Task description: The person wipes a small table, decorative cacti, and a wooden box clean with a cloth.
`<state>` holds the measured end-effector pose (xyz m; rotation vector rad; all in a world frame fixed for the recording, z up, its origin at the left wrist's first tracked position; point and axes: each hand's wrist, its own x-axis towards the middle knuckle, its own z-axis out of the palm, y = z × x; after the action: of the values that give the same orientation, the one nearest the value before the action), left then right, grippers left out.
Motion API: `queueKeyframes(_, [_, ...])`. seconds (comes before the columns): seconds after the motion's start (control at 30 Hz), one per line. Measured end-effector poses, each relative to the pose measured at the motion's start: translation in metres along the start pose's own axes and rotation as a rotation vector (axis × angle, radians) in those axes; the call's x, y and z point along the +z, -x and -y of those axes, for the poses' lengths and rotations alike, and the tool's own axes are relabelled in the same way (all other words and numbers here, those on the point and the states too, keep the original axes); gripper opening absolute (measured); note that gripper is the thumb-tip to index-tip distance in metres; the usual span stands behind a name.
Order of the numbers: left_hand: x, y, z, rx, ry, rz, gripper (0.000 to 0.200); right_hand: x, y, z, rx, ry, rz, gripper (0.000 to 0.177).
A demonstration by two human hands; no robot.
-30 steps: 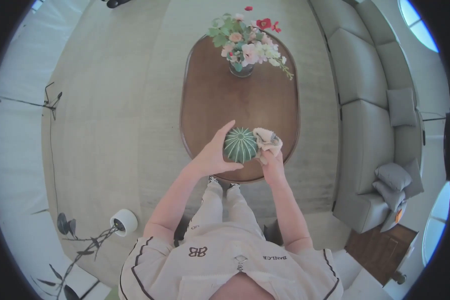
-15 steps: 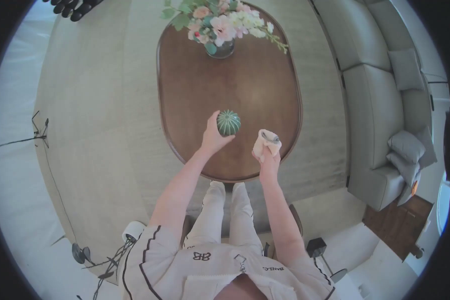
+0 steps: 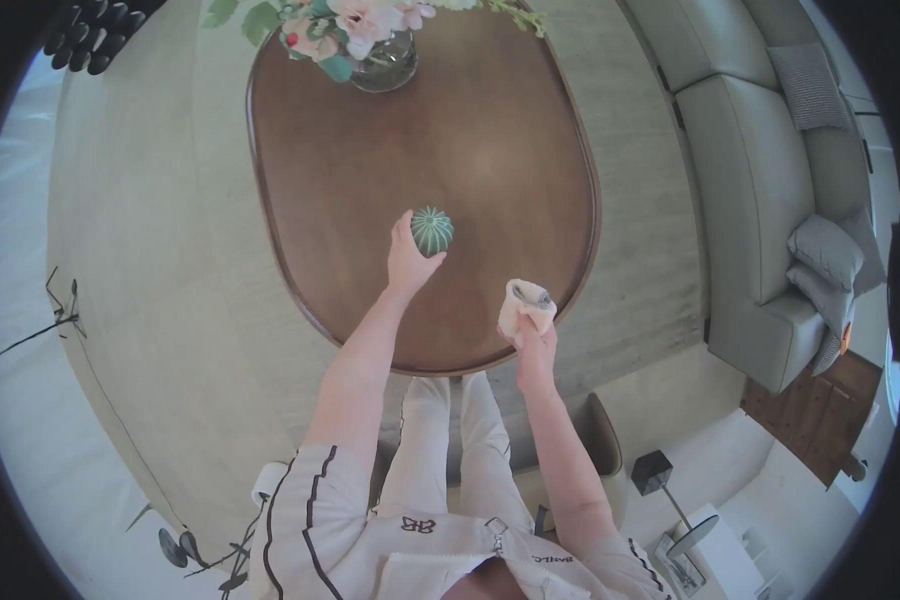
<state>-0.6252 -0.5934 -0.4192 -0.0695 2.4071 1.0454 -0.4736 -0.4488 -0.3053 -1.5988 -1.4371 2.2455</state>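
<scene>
A round green cactus (image 3: 432, 231) with pale ribs sits in the grasp of my left hand (image 3: 410, 262). Thumb and fingers curve around its near and left sides, over the middle of the brown table. Whatever lies under the cactus is hidden. My right hand (image 3: 536, 352) grips a folded cream cloth (image 3: 525, 308) with a grey patch at its top, close to the table's near right edge. The two hands are apart, the cactus farther forward than the cloth.
An oval wooden table (image 3: 420, 150) stands before me, bearing a glass vase (image 3: 385, 68) of pink and white flowers at its far end. A grey sofa (image 3: 750, 190) with cushions runs along the right. Behind me are a chair (image 3: 598, 440) and a lamp (image 3: 653, 472).
The view has shifted, so the table and vase appear larger and farther left. My left hand keeps the cactus, and my right hand keeps the cloth, now slightly lower in view.
</scene>
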Motion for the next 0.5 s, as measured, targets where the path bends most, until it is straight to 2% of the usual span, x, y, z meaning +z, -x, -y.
queueKeyframes(0.1, [0.013,-0.009,0.008,0.033,0.024,-0.018,0.090,0.003,-0.009,-0.002,0.024,-0.007,-0.007,0.028])
queueKeyframes(0.2, [0.020,-0.013,0.013,0.049,0.042,-0.024,0.090,0.001,-0.016,-0.007,0.046,0.036,0.002,0.037])
queueKeyframes(0.4, [0.027,-0.020,0.024,0.068,0.091,0.013,0.089,0.002,-0.019,-0.002,0.037,0.022,0.060,0.038])
queueKeyframes(0.5, [0.030,-0.023,0.028,0.070,0.063,0.018,0.088,0.004,-0.024,-0.003,0.043,0.041,0.011,0.039])
